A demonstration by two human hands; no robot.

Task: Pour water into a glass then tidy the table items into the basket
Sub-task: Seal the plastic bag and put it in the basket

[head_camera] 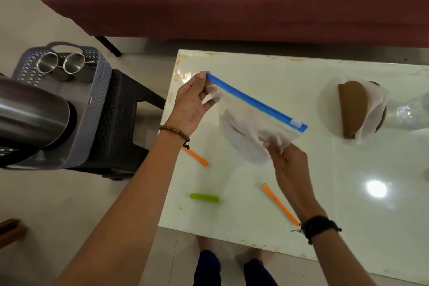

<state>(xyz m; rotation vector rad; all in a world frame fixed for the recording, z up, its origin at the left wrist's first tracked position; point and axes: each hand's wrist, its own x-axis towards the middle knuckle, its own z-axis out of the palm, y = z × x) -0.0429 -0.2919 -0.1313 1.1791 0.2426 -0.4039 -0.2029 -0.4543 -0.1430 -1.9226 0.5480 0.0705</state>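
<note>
hands were up over the white table [267, 227], both busy with one clear zip bag [253, 121] that had a blue seal strip along its top. the left hand [190, 104] pinched the bag's upper left corner between thumb and fingertips, right at the end of the blue strip – a ring showed on one finger and a brown bead bracelet sat on that wrist. the right hand [287, 162] gripped the bag's lower edge from below, fingers curled into the plastic, a black band on its wrist. the bag hung stretched between them, tilted down to the right, with something pale and papery inside.

under the bag, on the table, lay two orange clips [279, 204] and a green clip [204, 198], all apart from each other. further right sat a brown folded flatbread [350, 109] wrapped partly in white paper, and just beside it the clear plastic bottle [413, 111], cut off by the frame edge.

off to the left, beside the table, the grey basket [97, 90] rested on a dark stool [125, 109]. in it stood two steel cups [60, 65] – side by side at the far end – and a large steel vessel [30, 111] near the camera. a maroon couch [232, 0] ran behind the table.
</note>
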